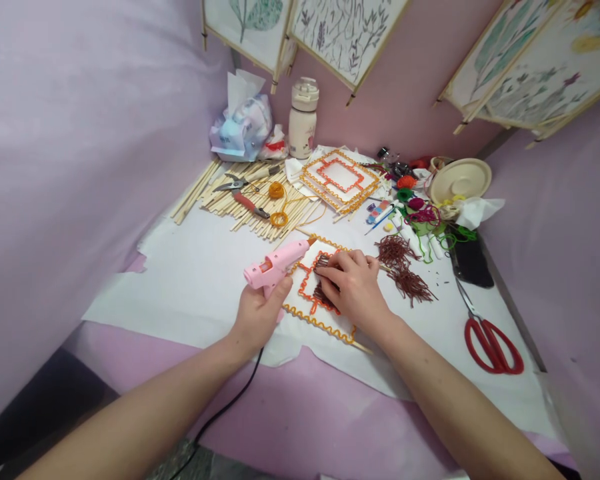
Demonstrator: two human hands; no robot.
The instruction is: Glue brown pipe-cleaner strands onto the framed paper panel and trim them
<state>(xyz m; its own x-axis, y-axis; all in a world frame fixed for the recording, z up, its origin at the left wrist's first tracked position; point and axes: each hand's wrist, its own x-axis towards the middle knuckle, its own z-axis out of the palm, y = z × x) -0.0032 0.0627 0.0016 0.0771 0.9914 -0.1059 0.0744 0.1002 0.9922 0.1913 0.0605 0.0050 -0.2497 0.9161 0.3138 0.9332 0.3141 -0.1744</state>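
A pink hot glue gun (276, 265) is gripped in my left hand (261, 312), its nozzle pointing up and right over a square panel's edge. That white panel (294, 303) has a wavy yellow yarn border and an orange yarn rectangle inside. Dark brown yarn pieces (323, 293) lie within the orange rectangle. My right hand (353, 283) rests over them with bent fingers, the fingertips touching the brown yarn. Whether a strand is pinched there is too small to tell. Two piles of cut brown yarn (397, 252) sit right of the panel.
Red-handled scissors (493, 343) and a black phone (473, 261) lie at right. Behind are bamboo sticks (215, 207), pruning pliers (247, 200), a second yarn-trimmed panel (341, 175), a bottle (303, 120), tissues (243, 127) and coloured yarn (424, 215). The glue gun's black cord (230, 403) hangs off the front edge.
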